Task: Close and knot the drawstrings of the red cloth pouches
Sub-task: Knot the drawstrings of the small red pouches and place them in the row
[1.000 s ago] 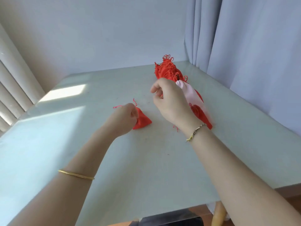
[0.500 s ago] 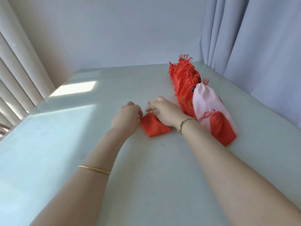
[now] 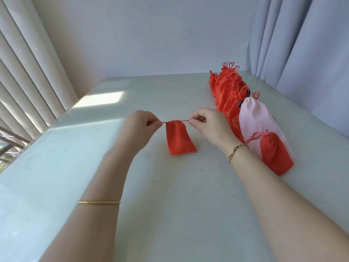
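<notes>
A small red cloth pouch (image 3: pixel 179 138) lies flat on the pale table (image 3: pixel 170 205) in the middle of the view, its mouth gathered at the far end. My left hand (image 3: pixel 140 124) pinches the left end of its red drawstring (image 3: pixel 186 120), and my right hand (image 3: pixel 209 122) pinches the right end. The string runs taut between the two hands across the pouch's mouth.
To the right runs a row of several red pouches (image 3: pixel 230 93) with looped strings. A pale pink pouch (image 3: pixel 258 125) lies at the row's near end, with one tied red pouch (image 3: pixel 274 153) on it. Blinds stand at the left, curtains at the right.
The pouch has been turned and laid flat with its mouth away from me. Both hands have moved apart to either side of the mouth, drawing the string tight and gathering the opening.
</notes>
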